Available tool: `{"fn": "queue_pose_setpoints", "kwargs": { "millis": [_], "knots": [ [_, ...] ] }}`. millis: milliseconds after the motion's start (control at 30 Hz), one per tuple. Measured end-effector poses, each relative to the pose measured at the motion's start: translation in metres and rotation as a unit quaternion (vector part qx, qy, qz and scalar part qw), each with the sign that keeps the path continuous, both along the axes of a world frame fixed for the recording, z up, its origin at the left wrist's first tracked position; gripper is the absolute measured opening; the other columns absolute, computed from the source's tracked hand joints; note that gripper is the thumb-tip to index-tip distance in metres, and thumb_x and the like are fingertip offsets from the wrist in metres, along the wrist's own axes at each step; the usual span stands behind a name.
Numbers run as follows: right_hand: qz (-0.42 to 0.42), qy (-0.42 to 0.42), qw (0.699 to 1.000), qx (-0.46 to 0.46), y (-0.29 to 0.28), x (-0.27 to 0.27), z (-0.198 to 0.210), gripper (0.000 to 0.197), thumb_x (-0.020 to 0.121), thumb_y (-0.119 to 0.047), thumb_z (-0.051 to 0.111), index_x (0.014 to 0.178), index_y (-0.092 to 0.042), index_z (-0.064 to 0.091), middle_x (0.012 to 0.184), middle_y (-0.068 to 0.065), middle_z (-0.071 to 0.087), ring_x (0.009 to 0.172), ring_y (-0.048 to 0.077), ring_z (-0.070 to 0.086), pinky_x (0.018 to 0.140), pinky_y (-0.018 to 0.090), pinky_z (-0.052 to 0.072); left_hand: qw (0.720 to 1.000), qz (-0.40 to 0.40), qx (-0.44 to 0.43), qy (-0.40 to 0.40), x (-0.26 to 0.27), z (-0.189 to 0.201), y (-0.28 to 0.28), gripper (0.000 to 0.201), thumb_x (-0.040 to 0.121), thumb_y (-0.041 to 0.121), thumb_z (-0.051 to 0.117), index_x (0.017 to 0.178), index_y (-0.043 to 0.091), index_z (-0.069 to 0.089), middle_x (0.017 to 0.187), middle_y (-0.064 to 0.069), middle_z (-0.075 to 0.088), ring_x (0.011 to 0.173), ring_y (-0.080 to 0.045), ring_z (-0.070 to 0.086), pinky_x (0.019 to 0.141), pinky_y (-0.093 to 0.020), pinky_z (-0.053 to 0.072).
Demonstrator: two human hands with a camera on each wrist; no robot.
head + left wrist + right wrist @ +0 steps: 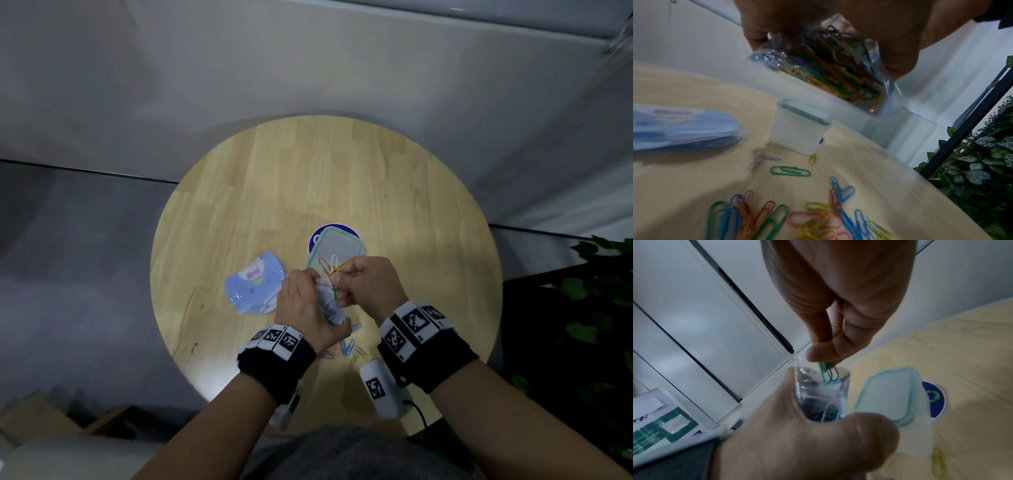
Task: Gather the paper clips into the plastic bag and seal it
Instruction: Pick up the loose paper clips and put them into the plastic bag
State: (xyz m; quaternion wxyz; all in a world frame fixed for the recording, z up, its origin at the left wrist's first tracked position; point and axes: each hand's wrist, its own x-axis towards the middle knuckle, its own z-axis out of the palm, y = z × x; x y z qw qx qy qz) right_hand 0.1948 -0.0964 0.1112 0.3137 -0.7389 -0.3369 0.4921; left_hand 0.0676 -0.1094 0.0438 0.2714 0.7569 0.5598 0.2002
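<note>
Hands hide much — left [305, 308] grips the bag [830, 65], right [371, 284] pinches green clips [828, 371] at its blurred mouth.

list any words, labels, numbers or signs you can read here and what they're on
No words or numbers can be read.
Blue round sticker under the lidded plastic container: a green circular-arrow symbol, no legible text.
Wristbands: black-and-white square marker codes, no letters.
Green and white paper at the right wrist view's edge: print too blurred to read.
</note>
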Motion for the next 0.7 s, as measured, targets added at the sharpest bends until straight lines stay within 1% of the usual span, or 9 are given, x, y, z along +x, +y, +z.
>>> {"fn": "queue_pose_setpoints", "kwargs": {
  "millis": [100,200,300,367,467,533,567,633,700],
  "knots": [
    [-0.017,-0.002,1.000,0.012,-0.002,-0.001,0.004,0.018,0.075,-0.002,0.070,0.060,-0.006,0.062,0.046,0.007,0.058,0.039,0.019,0.053,0.055,0.034,0.053,1.000,-0.001,-0.001,-0.019,0.004,0.003,-0.002,0.079,0.046,0.053,0.063,0.108,0.012,0.037,0.094,-0.008,0.045,0.084,-0.027,0.047,0.070,-0.035,0.044],
    [0.054,-0.114,0.992,0.020,-0.012,-0.005,0.001,0.023,0.069,-0.007,0.073,0.053,-0.019,0.061,0.059,0.007,0.065,0.057,0.021,0.061,0.064,0.033,0.054,0.998,0.024,0.025,-0.059,0.008,0.006,0.001,0.068,0.049,0.049,0.063,0.102,0.016,0.035,0.090,-0.009,0.045,0.080,-0.026,0.047,0.066,-0.037,0.044],
    [0.133,-0.169,0.976,0.033,-0.017,-0.005,0.004,0.004,0.069,-0.008,0.071,0.066,-0.007,0.072,0.071,0.011,0.073,0.072,0.025,0.067,0.070,0.035,0.056,0.997,0.019,0.043,-0.057,0.006,0.007,0.002,0.065,0.050,0.049,0.063,0.099,0.016,0.035,0.086,-0.007,0.042,0.076,-0.023,0.044,0.061,-0.034,0.040],
    [0.199,-0.189,0.961,0.028,-0.016,-0.005,0.010,0.009,0.072,-0.010,0.067,0.072,-0.004,0.074,0.074,0.014,0.072,0.075,0.028,0.066,0.069,0.035,0.054,0.998,-0.001,0.051,-0.047,0.007,0.006,-0.001,0.071,0.048,0.046,0.073,0.101,0.015,0.036,0.088,-0.008,0.043,0.077,-0.024,0.045,0.063,-0.034,0.041],
    [0.245,-0.170,0.954,0.021,-0.017,-0.004,0.019,0.018,0.080,-0.008,0.057,0.071,0.004,0.066,0.068,0.018,0.063,0.071,0.033,0.059,0.064,0.038,0.050,0.997,-0.006,0.044,-0.065,0.007,0.007,-0.004,0.074,0.048,0.048,0.072,0.103,0.014,0.036,0.091,-0.007,0.044,0.081,-0.023,0.045,0.068,-0.034,0.042],
    [0.277,-0.136,0.951,-0.006,-0.019,-0.004,0.025,0.017,0.083,-0.007,0.051,0.073,0.002,0.062,0.064,0.011,0.056,0.066,0.027,0.055,0.054,0.032,0.040,0.996,0.011,0.046,-0.076,0.005,0.009,-0.001,0.073,0.049,0.052,0.064,0.104,0.013,0.037,0.092,-0.006,0.044,0.083,-0.020,0.044,0.069,-0.032,0.042],
    [0.285,-0.117,0.951,-0.027,-0.021,-0.004,0.026,0.017,0.085,-0.010,0.049,0.077,-0.002,0.062,0.065,0.006,0.056,0.062,0.020,0.055,0.052,0.028,0.036,0.996,0.019,0.043,-0.079,0.005,0.010,0.001,0.073,0.049,0.052,0.064,0.105,0.013,0.037,0.093,-0.006,0.044,0.084,-0.019,0.044,0.070,-0.032,0.042],
    [0.226,-0.047,0.972,-0.051,-0.027,-0.007,0.029,0.021,0.086,-0.024,0.052,0.073,-0.010,0.061,0.057,0.002,0.054,0.045,0.009,0.051,0.048,0.024,0.036,0.995,0.037,0.046,-0.079,0.006,0.011,0.003,0.067,0.054,0.049,0.059,0.105,0.011,0.039,0.094,-0.007,0.046,0.085,-0.020,0.044,0.069,-0.034,0.044],
    [0.198,-0.060,0.978,-0.010,-0.028,-0.010,0.024,0.028,0.082,-0.026,0.060,0.066,-0.003,0.060,0.056,0.014,0.055,0.046,0.013,0.046,0.048,0.024,0.036,0.992,0.073,0.061,-0.085,0.010,0.013,0.003,0.054,0.061,0.044,0.048,0.102,0.009,0.043,0.091,-0.008,0.049,0.083,-0.023,0.048,0.065,-0.039,0.047]
  ]
}}
